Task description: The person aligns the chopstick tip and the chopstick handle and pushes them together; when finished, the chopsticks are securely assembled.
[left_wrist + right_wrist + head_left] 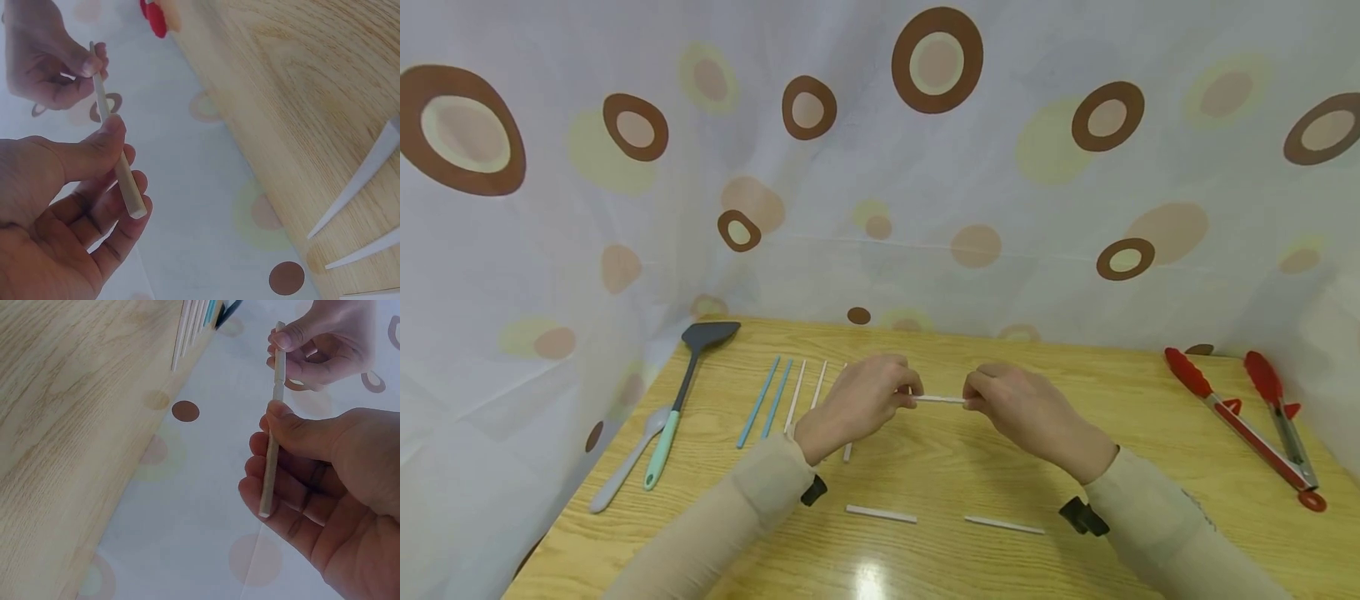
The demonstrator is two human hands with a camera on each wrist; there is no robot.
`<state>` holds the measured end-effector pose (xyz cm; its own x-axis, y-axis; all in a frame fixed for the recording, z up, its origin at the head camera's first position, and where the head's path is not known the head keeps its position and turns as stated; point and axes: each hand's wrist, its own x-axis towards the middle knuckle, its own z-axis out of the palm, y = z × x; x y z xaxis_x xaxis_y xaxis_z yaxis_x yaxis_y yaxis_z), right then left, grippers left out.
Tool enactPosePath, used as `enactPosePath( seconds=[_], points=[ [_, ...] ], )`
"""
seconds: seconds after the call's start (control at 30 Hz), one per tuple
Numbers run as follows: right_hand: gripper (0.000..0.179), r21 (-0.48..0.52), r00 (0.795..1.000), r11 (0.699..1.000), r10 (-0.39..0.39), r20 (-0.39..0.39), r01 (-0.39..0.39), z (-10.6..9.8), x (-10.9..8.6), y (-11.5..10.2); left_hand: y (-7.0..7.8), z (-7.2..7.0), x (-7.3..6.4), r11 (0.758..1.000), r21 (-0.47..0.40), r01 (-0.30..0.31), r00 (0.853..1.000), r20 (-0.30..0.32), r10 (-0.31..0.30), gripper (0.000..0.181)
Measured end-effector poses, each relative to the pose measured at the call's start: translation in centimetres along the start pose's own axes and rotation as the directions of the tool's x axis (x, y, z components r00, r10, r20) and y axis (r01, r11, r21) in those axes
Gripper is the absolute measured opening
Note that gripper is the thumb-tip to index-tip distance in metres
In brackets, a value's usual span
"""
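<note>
A pale white chopstick [940, 400] is held level above the table, between both hands. My left hand [867, 398] pinches one end with thumb and fingers, and my right hand [1028, 410] pinches the other. In the right wrist view a narrower step shows along the chopstick [270, 469], between the two hands. Nearer to me, two short white sticks [882, 514] lie apart on the table. Left of the hands are two blue chopsticks [758, 404] and several white chopsticks [795, 396], some partly hidden by the left hand and arm.
At the left of the wooden table [925, 567] lie a dark spatula with a mint handle [662, 446] and a grey spoon [628, 467]. Red-tipped tongs [1255, 433] lie spread at the right. A patterned sheet [865, 167] hangs behind and along the sides.
</note>
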<state>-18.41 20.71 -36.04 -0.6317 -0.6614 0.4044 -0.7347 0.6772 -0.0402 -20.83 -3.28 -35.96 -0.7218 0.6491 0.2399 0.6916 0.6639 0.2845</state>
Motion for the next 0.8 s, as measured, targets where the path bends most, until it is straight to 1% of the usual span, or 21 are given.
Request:
enactPosePath(
  seconds=[0.33, 0.47, 0.67, 0.8],
  points=[
    [0.018, 0.013, 0.998, 0.999, -0.05, -0.03, 0.051, -0.38, 0.28, 0.11, -0.15, -0.03, -0.02, 0.995, 0.018, -0.095, 0.995, -0.027, 0.095, 0.008],
    [0.018, 0.053, 0.997, 0.996, -0.07, -0.033, 0.072, -0.25, 0.29, 0.14, -0.25, 0.19, -0.07, 0.991, 0.028, -0.134, 0.99, -0.041, 0.135, 0.008],
    [0.023, 0.116, 0.988, 0.985, -0.121, -0.092, 0.131, -0.05, 0.2, 0.26, -0.07, 0.26, -0.08, 0.982, 0.031, -0.186, 0.98, -0.06, 0.187, 0.009],
    [0.023, 0.14, 0.986, 0.979, -0.135, -0.095, 0.148, 0.09, 0.28, 0.17, -0.09, 0.42, -0.25, 0.977, 0.038, -0.211, 0.974, -0.071, 0.214, 0.01]
  ],
)
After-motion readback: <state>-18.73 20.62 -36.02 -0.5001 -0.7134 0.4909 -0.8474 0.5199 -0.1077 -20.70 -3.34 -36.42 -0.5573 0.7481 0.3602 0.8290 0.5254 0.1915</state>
